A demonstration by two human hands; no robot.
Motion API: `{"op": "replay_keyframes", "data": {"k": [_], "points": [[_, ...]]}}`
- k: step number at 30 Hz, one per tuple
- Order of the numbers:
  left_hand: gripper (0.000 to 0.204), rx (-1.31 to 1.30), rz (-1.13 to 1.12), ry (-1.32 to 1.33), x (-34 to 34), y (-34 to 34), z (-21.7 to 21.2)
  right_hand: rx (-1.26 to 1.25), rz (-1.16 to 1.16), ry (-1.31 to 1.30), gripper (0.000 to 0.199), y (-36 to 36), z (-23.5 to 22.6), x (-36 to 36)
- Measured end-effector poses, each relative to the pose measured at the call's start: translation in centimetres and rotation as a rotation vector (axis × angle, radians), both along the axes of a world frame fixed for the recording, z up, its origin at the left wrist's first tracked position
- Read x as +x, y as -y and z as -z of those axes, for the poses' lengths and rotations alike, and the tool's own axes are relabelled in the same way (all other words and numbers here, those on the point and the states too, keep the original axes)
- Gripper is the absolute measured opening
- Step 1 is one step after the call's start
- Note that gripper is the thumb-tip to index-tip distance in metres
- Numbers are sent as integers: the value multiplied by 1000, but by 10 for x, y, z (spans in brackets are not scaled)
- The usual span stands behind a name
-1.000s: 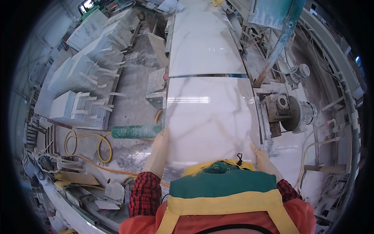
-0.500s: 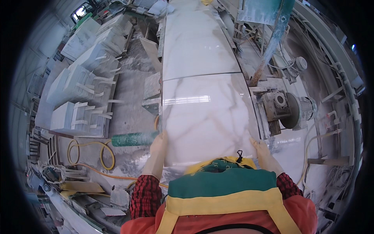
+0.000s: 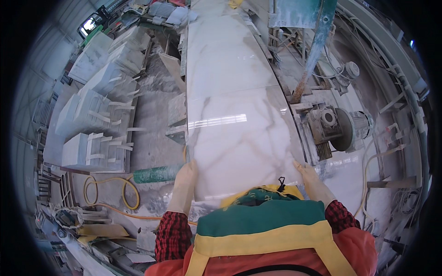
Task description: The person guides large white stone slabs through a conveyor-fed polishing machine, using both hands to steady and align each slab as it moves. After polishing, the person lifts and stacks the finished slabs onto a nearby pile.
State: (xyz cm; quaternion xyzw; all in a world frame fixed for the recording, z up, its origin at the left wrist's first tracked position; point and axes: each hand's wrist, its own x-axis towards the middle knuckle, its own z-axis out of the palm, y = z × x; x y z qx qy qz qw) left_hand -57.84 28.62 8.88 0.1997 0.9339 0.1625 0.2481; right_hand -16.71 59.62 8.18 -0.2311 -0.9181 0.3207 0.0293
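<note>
At the marble slab's [image 3: 239, 138] near end, your left hand [image 3: 186, 177] and right hand [image 3: 307, 174] clasp opposite edges, steadying it beside the saw motor [image 3: 343, 129].

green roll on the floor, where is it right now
In the head view the green roll lies on the dusty floor, just left of the left hand and the marble slab, beside the yellow hose.

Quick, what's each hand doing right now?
Left hand: gripping the left edge of the marble slab.
Right hand: gripping the slab's right edge.
</note>
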Motion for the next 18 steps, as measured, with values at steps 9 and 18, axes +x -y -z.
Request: {"op": "replay_keyframes", "data": {"k": [9, 18], "points": [[75, -180, 160, -28, -7, -15, -29, -118, 90, 59, 55, -1, -23, -14], [74, -322, 114, 13, -15, -25, -23, -98, 47, 106, 65, -20, 23, -6]]}}
